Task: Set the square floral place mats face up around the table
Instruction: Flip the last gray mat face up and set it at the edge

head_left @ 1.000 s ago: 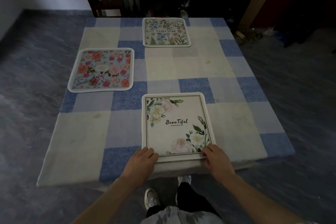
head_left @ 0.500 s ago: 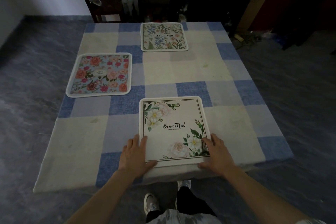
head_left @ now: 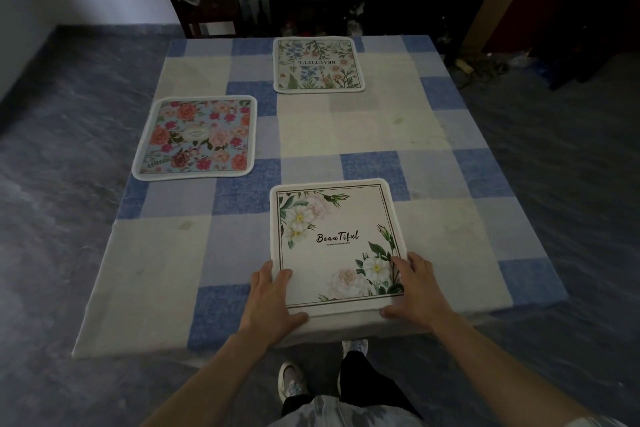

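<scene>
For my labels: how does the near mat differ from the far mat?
On the near mat the word reads upright; on the far mat it is upside down. The near mat has white flowers in two corners; the far mat has blue sprigs throughout. Both are square and face up.

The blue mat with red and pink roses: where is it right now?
Head view: the rose mat lies face up by the left edge of the tablecloth, left of and beyond the white Beautiful mat, nearer than the far mat.
</scene>
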